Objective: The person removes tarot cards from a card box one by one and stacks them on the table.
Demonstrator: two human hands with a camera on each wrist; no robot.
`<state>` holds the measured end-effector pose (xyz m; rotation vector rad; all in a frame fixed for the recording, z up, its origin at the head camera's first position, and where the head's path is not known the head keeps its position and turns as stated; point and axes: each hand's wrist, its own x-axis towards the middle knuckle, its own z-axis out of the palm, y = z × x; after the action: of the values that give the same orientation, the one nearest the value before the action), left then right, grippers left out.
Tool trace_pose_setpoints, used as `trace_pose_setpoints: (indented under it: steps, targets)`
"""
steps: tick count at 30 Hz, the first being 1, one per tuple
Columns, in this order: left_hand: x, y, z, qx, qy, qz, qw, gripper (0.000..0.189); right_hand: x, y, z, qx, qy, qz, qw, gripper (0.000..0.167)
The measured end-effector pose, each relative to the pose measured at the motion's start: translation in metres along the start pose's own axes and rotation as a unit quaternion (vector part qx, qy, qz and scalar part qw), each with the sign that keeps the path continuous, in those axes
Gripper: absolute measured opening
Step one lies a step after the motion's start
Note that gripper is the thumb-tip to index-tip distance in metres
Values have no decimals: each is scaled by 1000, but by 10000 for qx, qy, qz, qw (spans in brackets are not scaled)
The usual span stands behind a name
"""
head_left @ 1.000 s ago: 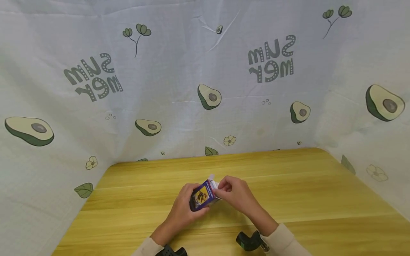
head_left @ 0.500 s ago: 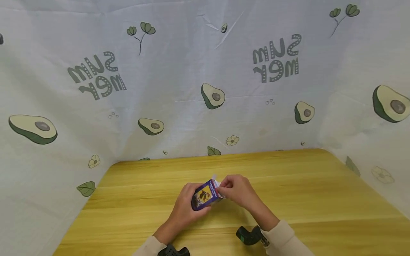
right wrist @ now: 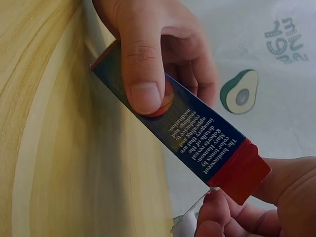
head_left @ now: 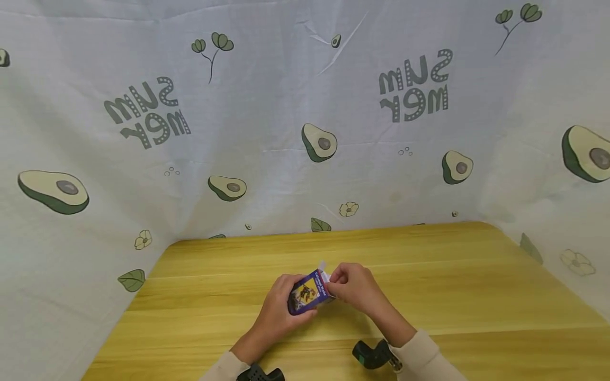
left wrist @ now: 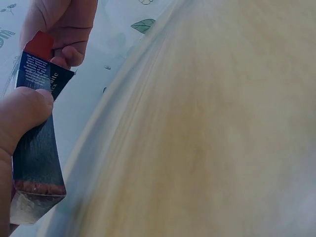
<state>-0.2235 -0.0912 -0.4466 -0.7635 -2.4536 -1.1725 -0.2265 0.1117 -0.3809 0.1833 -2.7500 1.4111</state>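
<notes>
A small dark-blue card box (head_left: 306, 293), printed with a yellow picture panel and "Universal Waite", is held tilted above the table. My left hand (head_left: 274, 312) grips it around the body, with the thumb pressed on a narrow side in the right wrist view. Its upper end stands open, and a red flap (right wrist: 242, 173) sticks out there. At that end my right hand (head_left: 359, 288) pinches the edge with thumb and fingertips. A white flap or slip (right wrist: 185, 224) shows below these fingers in the right wrist view. What is inside the box is hidden.
Beneath the hands lies a yellow wood-grain table (head_left: 429, 275). A white cloth (head_left: 267, 106) printed with avocados and leaves hangs behind and at both sides. Black wrist-worn devices (head_left: 374, 354) sit by the sleeves.
Both hands and the box appear slightly further right, as does the whole background. The left grip stays the same, and the right fingers remain at the box's open end.
</notes>
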Motion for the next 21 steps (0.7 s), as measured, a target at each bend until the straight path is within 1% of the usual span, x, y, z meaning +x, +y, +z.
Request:
trace_pose_setpoints:
  steps: [5,11,17,21]
  targets:
    - [-1,1,-1,151,-37,-59,9999,68,-1,-1,-1,14,-58,102,9999,12]
    - [-1,1,-1,148,-69,-64,9998,68,-1,1,-5,21,-63,227,9997,13]
    - [-1,1,0,81,-72,-38,9999,68,0,2,-10,156,-135,349,9992,11]
    - [-1,0,0,93,-57,-28,9999,68,0,1,-15,353,-253,469,9980,10]
